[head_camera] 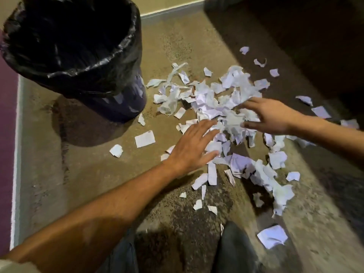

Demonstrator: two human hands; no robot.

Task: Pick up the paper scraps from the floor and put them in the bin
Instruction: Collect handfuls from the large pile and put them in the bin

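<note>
A heap of torn white paper scraps lies on the brown floor, with loose pieces scattered around it. The bin, lined with a black plastic bag, stands upright at the upper left, just left of the heap. My left hand reaches over the heap's near left side with its fingers straight and spread, touching scraps. From the right, my right hand comes in with fingers spread on the heap's right side. Between the two hands sits a bunch of scraps. Neither hand holds anything.
A wall with a grey skirting board runs behind the bin. Dark furniture fills the upper right. A purple strip borders the floor on the left. My knees show at the bottom edge.
</note>
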